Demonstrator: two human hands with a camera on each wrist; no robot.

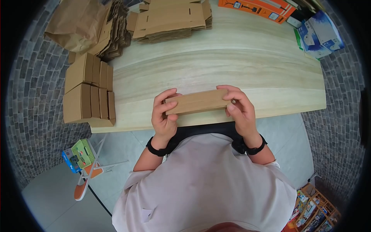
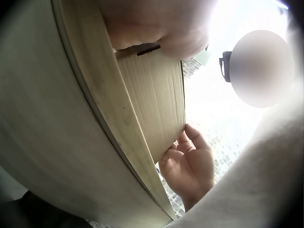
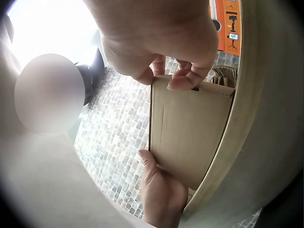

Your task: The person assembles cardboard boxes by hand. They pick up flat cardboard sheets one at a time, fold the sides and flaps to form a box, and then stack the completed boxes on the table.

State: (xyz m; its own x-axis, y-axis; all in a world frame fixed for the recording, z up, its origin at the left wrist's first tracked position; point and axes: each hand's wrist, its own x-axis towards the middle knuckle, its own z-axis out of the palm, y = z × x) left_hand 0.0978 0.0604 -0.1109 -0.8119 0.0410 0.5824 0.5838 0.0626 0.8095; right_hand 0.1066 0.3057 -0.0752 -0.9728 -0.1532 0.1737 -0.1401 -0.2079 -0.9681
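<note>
A small brown cardboard box [image 1: 199,101] is held at the near side of the table, its long side running across in front of the person's body. The left hand [image 1: 164,116] grips its left end, with fingers on the far side and face and the thumb at the near lower edge. At the other end, the right hand [image 1: 241,110] pinches the box between thumb and fingers. A broad flat panel of the box [image 3: 190,128] shows in the right wrist view, with a small slot partly covered by the right fingertips. Another dark slot appears beside the left hand [image 2: 156,23] in the left wrist view.
Folded boxes [image 1: 89,92] stand stacked at the table's left edge. Behind them are a paper bag [image 1: 77,23] and flat cardboard pieces [image 1: 170,21]. An orange box [image 1: 257,8] and a blue-and-white package [image 1: 319,34] lie at the back right of the wooden table [image 1: 270,77].
</note>
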